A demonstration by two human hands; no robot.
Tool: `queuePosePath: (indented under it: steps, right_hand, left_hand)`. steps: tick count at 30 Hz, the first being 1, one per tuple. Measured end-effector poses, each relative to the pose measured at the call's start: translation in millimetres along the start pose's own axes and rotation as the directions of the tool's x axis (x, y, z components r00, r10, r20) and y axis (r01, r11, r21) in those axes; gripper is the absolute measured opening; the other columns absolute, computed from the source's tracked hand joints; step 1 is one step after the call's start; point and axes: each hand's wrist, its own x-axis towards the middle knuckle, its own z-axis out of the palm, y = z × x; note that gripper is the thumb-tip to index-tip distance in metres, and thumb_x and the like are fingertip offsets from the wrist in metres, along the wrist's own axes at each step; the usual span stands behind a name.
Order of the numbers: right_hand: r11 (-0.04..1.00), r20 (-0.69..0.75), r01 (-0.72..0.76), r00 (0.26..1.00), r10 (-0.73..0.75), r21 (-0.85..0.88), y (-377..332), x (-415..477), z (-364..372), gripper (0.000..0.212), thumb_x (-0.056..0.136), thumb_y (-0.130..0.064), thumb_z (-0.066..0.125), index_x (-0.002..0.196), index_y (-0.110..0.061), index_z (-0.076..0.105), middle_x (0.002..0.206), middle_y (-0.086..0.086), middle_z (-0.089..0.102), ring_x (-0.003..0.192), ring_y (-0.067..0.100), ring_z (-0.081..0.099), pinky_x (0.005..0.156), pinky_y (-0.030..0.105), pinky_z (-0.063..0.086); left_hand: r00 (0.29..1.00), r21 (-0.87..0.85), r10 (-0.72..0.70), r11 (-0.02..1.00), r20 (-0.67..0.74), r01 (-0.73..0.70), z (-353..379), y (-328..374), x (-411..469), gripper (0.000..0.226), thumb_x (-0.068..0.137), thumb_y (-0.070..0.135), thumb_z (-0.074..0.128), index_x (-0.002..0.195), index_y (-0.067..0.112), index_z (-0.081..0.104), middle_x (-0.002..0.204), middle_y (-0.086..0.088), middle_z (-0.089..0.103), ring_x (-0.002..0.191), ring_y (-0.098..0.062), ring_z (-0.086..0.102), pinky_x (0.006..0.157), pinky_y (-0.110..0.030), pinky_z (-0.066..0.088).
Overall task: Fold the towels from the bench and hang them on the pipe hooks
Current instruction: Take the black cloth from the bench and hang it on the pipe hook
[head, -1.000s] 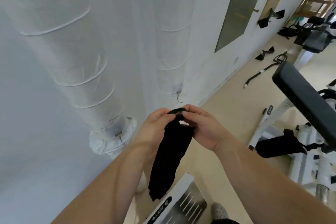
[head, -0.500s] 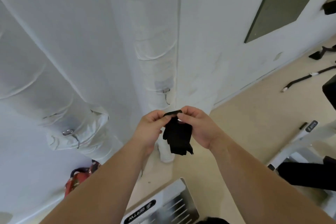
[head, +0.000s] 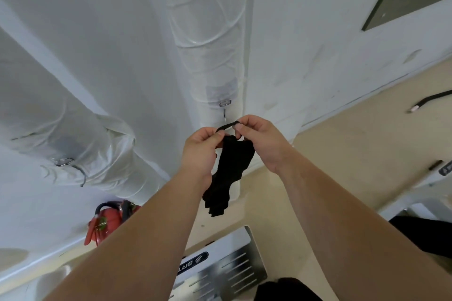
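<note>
Hands up at pipe [head: 208, 39]: your left hand [head: 201, 152] & right hand [head: 259, 139] each pinch towel [head: 231, 171] loop, stretched just below hook [head: 225, 112]. Towel hangs folded btwn wrists.

Both my bare arms reach forward, hands raised close together. My left hand [head: 199, 151] pinches the loop of the black towel [head: 228, 173] between thumb and forefinger; my right hand [head: 263, 140] pinches the loop's other end, remaining fingers curled, wrists slightly bent.
</note>
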Motion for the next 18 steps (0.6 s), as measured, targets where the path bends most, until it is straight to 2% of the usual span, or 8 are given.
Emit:
queuePosePath:
  steps: [6,8,10,12,15,18]
  right_hand:
    - [0.999,-0.141,0.015,0.990,-0.010,0.034,13,25,12,0.009,0.096,-0.007,0.062,0.090,-0.007,0.069,0.076,0.001,0.069,0.072,0.010,0.065,0.067,0.020,0.050]
    - [1.000,-0.163,0.017,0.987,-0.019,-0.009,19,29,13,0.008,0.095,-0.007,0.063,0.093,-0.007,0.070,0.079,0.006,0.071,0.073,0.012,0.067,0.068,0.022,0.052]
    - [0.998,-0.177,0.024,0.984,-0.035,-0.066,23,32,13,0.008,0.094,-0.007,0.064,0.095,-0.009,0.071,0.086,0.012,0.074,0.077,0.014,0.068,0.073,0.026,0.055]
    - [0.993,-0.194,0.027,0.980,-0.049,-0.114,24,34,13,0.007,0.092,-0.009,0.067,0.092,-0.013,0.072,0.088,0.012,0.074,0.078,0.014,0.067,0.078,0.029,0.056]
    - [0.985,-0.244,0.030,0.967,-0.071,-0.167,28,38,13,0.012,0.086,-0.014,0.075,0.079,-0.021,0.069,0.073,-0.002,0.068,0.070,0.010,0.062,0.074,0.028,0.053]
    - [0.980,-0.239,0.046,0.967,-0.092,-0.191,38,36,11,0.016,0.080,-0.019,0.082,0.076,-0.023,0.068,0.069,-0.011,0.066,0.067,0.007,0.061,0.070,0.023,0.050]
  left_hand:
    - [0.995,-0.036,-0.013,0.999,-0.102,0.009,7,4,16,0.024,0.096,0.009,0.064,0.073,0.016,0.062,0.069,0.001,0.070,0.057,-0.005,0.064,0.044,-0.011,0.044]
    - [0.994,-0.024,-0.035,0.999,-0.102,0.032,8,0,21,0.020,0.095,0.011,0.066,0.076,0.015,0.064,0.076,-0.004,0.070,0.061,-0.009,0.065,0.045,-0.012,0.045]
    - [0.995,0.009,-0.039,0.999,-0.090,0.040,7,-4,26,0.014,0.093,0.013,0.069,0.079,0.015,0.068,0.082,-0.006,0.072,0.071,-0.013,0.066,0.052,-0.015,0.048]
    - [0.995,0.034,-0.042,0.998,-0.088,0.045,5,-5,32,0.008,0.090,0.014,0.071,0.083,0.011,0.072,0.083,-0.008,0.073,0.072,-0.014,0.066,0.057,-0.018,0.048]
    - [0.992,0.053,-0.027,0.998,-0.123,0.034,7,-3,37,0.009,0.087,0.009,0.075,0.086,0.000,0.074,0.075,-0.009,0.069,0.059,-0.009,0.063,0.051,-0.015,0.048]
    - [0.987,0.068,-0.021,0.997,-0.160,0.033,10,-3,39,0.010,0.082,0.005,0.078,0.075,0.002,0.072,0.065,-0.005,0.066,0.053,-0.006,0.062,0.049,-0.015,0.050]
